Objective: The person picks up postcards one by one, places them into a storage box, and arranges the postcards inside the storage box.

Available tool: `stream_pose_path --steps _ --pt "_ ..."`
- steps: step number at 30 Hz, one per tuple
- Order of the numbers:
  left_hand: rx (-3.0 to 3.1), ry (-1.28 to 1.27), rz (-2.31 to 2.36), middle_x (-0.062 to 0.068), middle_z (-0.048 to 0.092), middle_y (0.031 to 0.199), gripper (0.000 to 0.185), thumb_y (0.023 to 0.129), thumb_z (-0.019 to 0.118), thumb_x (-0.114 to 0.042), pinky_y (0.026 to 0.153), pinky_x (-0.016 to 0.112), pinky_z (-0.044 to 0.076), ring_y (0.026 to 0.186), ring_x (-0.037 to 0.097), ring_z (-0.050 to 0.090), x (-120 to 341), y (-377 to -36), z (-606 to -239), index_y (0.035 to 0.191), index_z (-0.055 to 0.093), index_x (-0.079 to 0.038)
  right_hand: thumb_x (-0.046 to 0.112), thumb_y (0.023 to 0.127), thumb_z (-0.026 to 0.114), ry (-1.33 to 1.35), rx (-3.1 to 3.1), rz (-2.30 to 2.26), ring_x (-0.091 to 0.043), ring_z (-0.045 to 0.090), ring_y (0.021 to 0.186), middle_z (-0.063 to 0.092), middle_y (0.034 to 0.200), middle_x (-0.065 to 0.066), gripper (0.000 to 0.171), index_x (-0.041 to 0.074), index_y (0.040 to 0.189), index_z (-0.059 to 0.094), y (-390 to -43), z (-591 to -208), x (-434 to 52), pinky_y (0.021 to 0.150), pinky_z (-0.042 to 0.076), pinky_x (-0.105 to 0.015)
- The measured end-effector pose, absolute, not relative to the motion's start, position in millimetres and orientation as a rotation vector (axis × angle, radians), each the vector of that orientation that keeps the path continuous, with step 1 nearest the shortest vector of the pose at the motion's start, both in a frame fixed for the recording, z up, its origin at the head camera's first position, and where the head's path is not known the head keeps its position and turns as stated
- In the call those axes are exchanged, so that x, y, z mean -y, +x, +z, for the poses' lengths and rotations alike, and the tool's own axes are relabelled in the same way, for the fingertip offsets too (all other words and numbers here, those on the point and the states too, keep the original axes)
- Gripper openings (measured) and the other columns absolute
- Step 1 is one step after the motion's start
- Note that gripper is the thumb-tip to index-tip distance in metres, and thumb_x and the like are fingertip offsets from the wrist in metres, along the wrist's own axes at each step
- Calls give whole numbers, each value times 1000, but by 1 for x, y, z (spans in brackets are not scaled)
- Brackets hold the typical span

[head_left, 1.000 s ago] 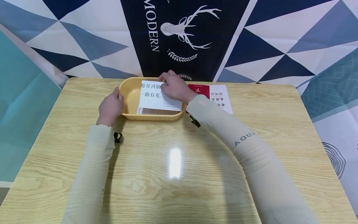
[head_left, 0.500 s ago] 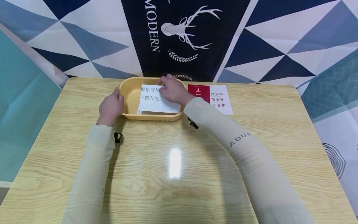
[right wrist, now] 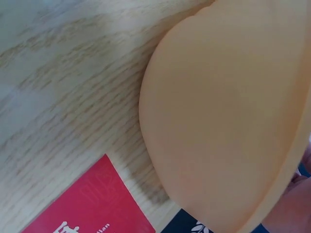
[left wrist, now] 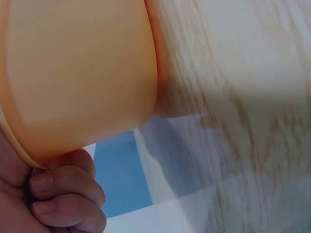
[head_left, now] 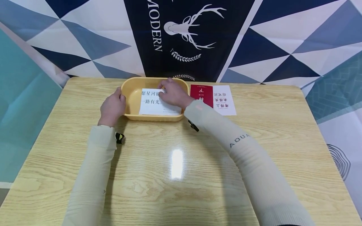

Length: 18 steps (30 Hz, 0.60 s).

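Note:
A yellow oval plastic basin [head_left: 132,97] stands at the back edge of the table. My left hand [head_left: 112,107] grips its left rim; in the left wrist view the curled fingers [left wrist: 68,187] lie against the basin's outer wall [left wrist: 82,73]. Inside the basin is a white card [head_left: 150,108] printed with Chinese characters. My right hand [head_left: 174,94] reaches over the right rim and pinches the card near its upper right part, covering some of the writing. In the right wrist view the basin wall [right wrist: 218,111] hides most of that hand.
Right of the basin lie a red card [head_left: 201,94] and a white card [head_left: 225,100], side by side with their writing upside down. The wooden table [head_left: 158,188] extends toward me. A patterned wall covering [head_left: 101,37] rises directly behind the basin.
My right hand has lowered the white card deeper into the basin and slightly toward me. The brownish picture under it is now covered. The left hand stays on the rim.

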<state>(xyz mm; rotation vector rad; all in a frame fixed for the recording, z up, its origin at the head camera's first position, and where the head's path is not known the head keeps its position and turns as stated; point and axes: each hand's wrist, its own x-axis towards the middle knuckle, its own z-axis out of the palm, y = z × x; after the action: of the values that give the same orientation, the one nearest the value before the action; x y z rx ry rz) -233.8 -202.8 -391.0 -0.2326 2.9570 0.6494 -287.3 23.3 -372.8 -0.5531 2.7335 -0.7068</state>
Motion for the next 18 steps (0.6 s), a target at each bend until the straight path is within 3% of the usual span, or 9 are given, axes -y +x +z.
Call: stream_pose_path --steps 7,18 --pt "-2955 -233 656 29 52 126 53 100 18 -28 75 53 44 97 43 57 203 -234 -391 150 20 -11 37 90 55 -590 -2739 -712 -17 47 102 50 114 -2 35 16 118 56 -287 -379 -21 97 39 -31" --pt "-2965 -226 648 29 57 114 51 100 19 -27 69 51 44 87 40 57 202 -233 -391 149 23 -11 35 91 55 -608 -2733 -695 -18 48 103 50 119 -4 35 14 119 56 -287 -386 -21 99 39 -32"
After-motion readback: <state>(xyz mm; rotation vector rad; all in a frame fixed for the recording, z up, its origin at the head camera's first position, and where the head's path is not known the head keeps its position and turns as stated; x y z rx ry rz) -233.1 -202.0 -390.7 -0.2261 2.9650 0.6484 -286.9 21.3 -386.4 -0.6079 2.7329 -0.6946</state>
